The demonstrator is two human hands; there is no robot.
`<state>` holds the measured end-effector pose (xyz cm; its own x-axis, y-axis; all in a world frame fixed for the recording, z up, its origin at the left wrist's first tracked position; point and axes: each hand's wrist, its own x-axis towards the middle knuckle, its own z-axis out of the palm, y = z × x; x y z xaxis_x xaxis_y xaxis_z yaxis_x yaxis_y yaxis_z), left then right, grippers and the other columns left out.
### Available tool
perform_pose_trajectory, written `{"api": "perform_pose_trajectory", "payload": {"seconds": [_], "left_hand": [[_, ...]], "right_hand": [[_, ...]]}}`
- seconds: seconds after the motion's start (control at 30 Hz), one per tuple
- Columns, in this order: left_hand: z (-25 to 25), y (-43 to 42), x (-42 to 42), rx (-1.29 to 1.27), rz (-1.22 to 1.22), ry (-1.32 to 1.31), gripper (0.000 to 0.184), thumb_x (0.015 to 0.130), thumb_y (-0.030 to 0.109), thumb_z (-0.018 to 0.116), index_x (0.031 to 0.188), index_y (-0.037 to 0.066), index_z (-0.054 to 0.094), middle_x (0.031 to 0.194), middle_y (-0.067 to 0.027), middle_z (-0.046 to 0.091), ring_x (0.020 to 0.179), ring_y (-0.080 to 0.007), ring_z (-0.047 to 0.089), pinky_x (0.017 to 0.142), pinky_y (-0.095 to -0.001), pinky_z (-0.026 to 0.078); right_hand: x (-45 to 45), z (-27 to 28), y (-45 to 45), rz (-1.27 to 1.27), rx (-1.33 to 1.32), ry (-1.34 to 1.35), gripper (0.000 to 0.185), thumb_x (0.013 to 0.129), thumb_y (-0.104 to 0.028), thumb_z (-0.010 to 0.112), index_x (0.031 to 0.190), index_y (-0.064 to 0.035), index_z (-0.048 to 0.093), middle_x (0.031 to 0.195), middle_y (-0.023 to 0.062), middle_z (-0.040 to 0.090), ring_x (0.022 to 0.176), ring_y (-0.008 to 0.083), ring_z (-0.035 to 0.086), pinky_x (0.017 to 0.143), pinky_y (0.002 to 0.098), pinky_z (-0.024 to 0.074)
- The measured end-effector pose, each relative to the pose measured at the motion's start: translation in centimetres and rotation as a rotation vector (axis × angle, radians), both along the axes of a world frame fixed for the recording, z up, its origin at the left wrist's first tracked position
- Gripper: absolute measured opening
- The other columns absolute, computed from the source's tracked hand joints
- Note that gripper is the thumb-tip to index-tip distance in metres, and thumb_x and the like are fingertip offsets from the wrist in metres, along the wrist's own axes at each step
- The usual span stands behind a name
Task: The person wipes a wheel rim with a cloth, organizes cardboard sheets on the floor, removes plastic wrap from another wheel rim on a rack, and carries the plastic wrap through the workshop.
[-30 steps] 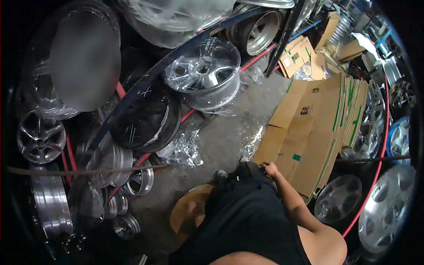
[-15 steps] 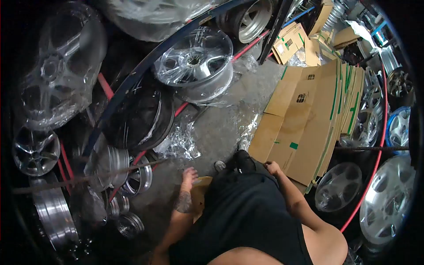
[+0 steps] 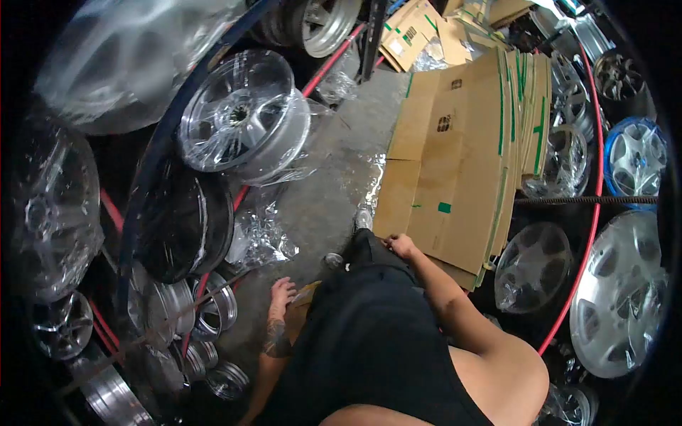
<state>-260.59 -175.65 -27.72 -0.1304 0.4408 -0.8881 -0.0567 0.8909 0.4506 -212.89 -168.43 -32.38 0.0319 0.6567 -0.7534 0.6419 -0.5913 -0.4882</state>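
My right hand (image 3: 401, 246) is closed at the lower left corner of a large flattened cardboard box (image 3: 455, 177), with its fingers curled at the edge. This box leans at the front of a stack of flattened boxes with green tape on their edges. My left hand (image 3: 283, 292) hangs low beside my leg, fingers apart, holding nothing. Just to the right of that hand, a brown cardboard piece (image 3: 300, 309) shows partly behind my body. Crumpled clear plastic wrap (image 3: 264, 238) lies on the floor beyond my left hand.
Plastic-wrapped wheel rims (image 3: 238, 117) fill racks on the left, behind a dark blue curved bar (image 3: 153, 121). More rims (image 3: 618, 295) stand on the right behind a red rail (image 3: 595, 181). Other flattened cardboard (image 3: 408, 35) lies at the far end of the concrete floor (image 3: 327, 170).
The view has turned, so the boxes sit further left and higher. My right hand keeps its place at the box corner. My left hand stays low and open.
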Motion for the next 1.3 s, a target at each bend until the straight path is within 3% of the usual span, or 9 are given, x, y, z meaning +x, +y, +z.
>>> {"api": "perform_pose_trajectory", "payload": {"seconds": [0.3,0.4,0.43,0.5,0.57,0.67,0.93,1.13,1.3], "left_hand": [[1.6,2.9,2.0,-0.029,-0.037,0.029,0.031,0.099,0.022,0.048,0.128,0.014,0.055,0.11,-0.0076,0.066,0.077,-0.0158,0.064,0.061,-0.0284,0.051],[1.4,2.7,2.9,-0.061,-0.118,-0.001,0.032,0.099,0.021,0.048,0.129,0.014,0.054,0.111,-0.0078,0.066,0.078,-0.0159,0.064,0.061,-0.0289,0.052],[1.0,2.5,2.7,-0.074,-0.147,-0.008,0.032,0.099,0.021,0.048,0.129,0.014,0.054,0.112,-0.0078,0.066,0.079,-0.016,0.064,0.061,-0.029,0.052],[1.5,2.9,2.7,-0.096,-0.177,-0.009,0.033,0.098,0.021,0.049,0.13,0.013,0.054,0.112,-0.0082,0.066,0.079,-0.017,0.065,0.061,-0.0291,0.052],[2.2,3.4,2.5,-0.11,-0.185,0.009,0.033,0.098,0.021,0.05,0.13,0.013,0.054,0.111,-0.0082,0.066,0.079,-0.0174,0.066,0.06,-0.0289,0.051],[4.2,5.2,2.3,-0.092,-0.232,0.081,0.032,0.098,0.021,0.049,0.129,0.012,0.055,0.11,-0.0078,0.066,0.077,-0.0174,0.065,0.06,-0.0297,0.051],[7.0,11.9,4.1,-0.05,-0.335,0.137,0.03,0.098,0.019,0.049,0.126,0.012,0.057,0.103,-0.0046,0.067,0.076,-0.014,0.064,0.061,-0.0292,0.05],[7.8,16.5,8.8,0.048,-0.467,0.095,0.029,0.099,0.018,0.05,0.125,0.009,0.059,0.102,-0.0036,0.066,0.076,-0.0105,0.061,0.065,-0.0258,0.049],[8.4,18.6,10.6,0.047,-0.568,0.071,0.031,0.099,0.016,0.048,0.128,0.008,0.056,0.106,-0.0054,0.067,0.083,-0.013,0.063,0.069,-0.0264,0.05]], "right_hand": [[8.8,-1.7,-1.3,-0.119,0.02,-0.04,0.031,0.092,-0.029,0.056,0.11,-0.0089,0.072,0.103,0.0097,0.073,0.08,0.0194,0.068,0.074,0.0333,0.054],[17.2,-4.3,-4.7,-0.446,0.003,-0.178,0.035,0.087,-0.026,0.06,0.115,-0.0077,0.07,0.108,0.0156,0.071,0.101,0.0286,0.067,0.088,0.0376,0.0513],[17.3,4.4,-3.1,-0.55,-0.017,-0.258,0.034,0.085,-0.024,0.061,0.112,-0.0047,0.069,0.105,0.0178,0.071,0.099,0.0302,0.068,0.086,0.0385,0.0517],[23.6,-0.1,-6.6,-0.549,0.235,-0.58,0.034,0.081,-0.02,0.064,0.11,-0.0027,0.068,0.104,0.0229,0.069,0.098,0.0378,0.066,0.087,0.0439,0.0519],[26.4,3.4,-7.2,-0.614,0.084,-0.783,0.054,0.083,-0.024,0.06,0.133,-0.0043,0.053,0.126,0.0227,0.059,0.115,0.0411,0.057,0.101,0.0453,0.0456],[29.3,2.8,-9.0,-0.82,-0.007,-0.668,0.058,0.083,-0.029,0.061,0.133,-0.0029,0.051,0.129,0.0231,0.057,0.12,0.0388,0.055,0.104,0.0448,0.0433],[28.3,2.5,-7.4,-0.941,-0.061,-0.835,0.061,0.077,-0.034,0.074,0.125,-0.003,0.053,0.123,0.023,0.059,0.118,0.0405,0.055,0.099,0.0465,0.0455],[23.1,1.8,-4.4,-0.678,0.061,-0.665,0.042,0.085,-0.028,0.068,0.122,-0.0108,0.059,0.113,0.022,0.065,0.106,0.0406,0.062,0.091,0.049,0.05],[16.9,3.2,-1.6,-0.578,0.233,-0.496,0.052,0.086,-0.024,0.065,0.136,-0.0204,0.053,0.098,0.0238,0.068,0.092,0.0429,0.065,0.083,0.0513,0.0522]]}}
